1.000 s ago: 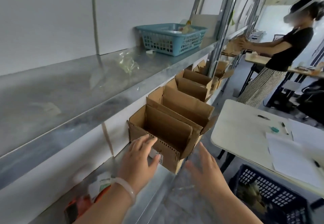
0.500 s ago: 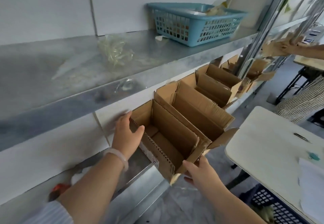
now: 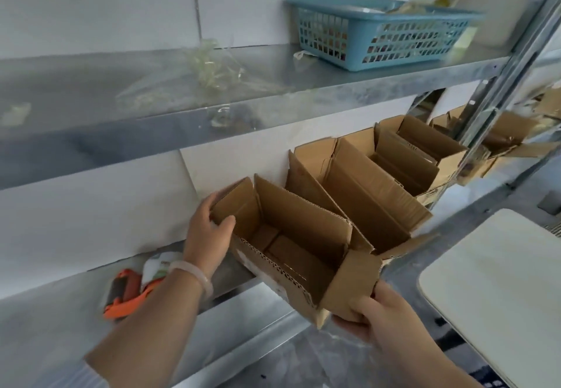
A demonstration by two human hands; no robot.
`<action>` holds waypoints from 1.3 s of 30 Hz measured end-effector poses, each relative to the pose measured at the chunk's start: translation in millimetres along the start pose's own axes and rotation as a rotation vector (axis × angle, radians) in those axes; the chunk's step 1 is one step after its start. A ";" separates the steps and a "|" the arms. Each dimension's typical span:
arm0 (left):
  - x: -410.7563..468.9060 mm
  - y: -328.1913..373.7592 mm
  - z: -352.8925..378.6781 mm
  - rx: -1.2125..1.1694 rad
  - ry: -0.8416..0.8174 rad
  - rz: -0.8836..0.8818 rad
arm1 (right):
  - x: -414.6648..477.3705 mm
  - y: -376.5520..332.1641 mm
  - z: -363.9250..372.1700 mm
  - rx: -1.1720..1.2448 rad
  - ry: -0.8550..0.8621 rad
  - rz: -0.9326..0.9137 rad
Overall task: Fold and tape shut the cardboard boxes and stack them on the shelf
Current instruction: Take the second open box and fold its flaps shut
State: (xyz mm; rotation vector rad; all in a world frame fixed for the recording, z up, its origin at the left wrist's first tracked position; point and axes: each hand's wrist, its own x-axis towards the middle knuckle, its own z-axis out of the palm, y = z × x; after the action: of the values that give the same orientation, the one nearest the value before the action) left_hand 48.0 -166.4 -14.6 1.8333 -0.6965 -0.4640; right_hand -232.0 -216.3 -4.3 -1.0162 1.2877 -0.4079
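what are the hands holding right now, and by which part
Both hold the nearest open cardboard box: the left hand grips its wall-side end flap, thumb inside; the right hand grips the end flap nearest the person.

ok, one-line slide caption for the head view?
Left hand and right hand grip the nearest open cardboard box at the lower metal shelf, orange tape dispenser alongside.

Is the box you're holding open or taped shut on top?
Open. The box has its top flaps up, its inside floor shows, and no tape crosses the top.
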 end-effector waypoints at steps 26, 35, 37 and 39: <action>-54.4 -31.2 -50.6 0.149 -0.060 -0.096 | 66.3 -50.5 56.8 -0.717 -0.290 -0.424; -46.8 -58.3 -65.9 0.504 -0.207 0.046 | 101.1 -46.6 42.8 -0.974 -0.334 -0.642; -45.5 -56.0 -65.3 0.592 -0.148 0.082 | 102.4 -49.2 50.8 -0.919 -0.283 -0.659; -45.3 -55.9 -68.3 0.672 -0.111 0.114 | 106.3 -50.3 56.9 -0.906 -0.290 -0.670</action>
State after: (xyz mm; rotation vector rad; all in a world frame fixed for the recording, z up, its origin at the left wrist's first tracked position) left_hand 69.1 -73.8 -43.2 2.3843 -1.1224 -0.2700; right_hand -135.7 -300.7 -30.1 -2.2045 0.8166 -0.1409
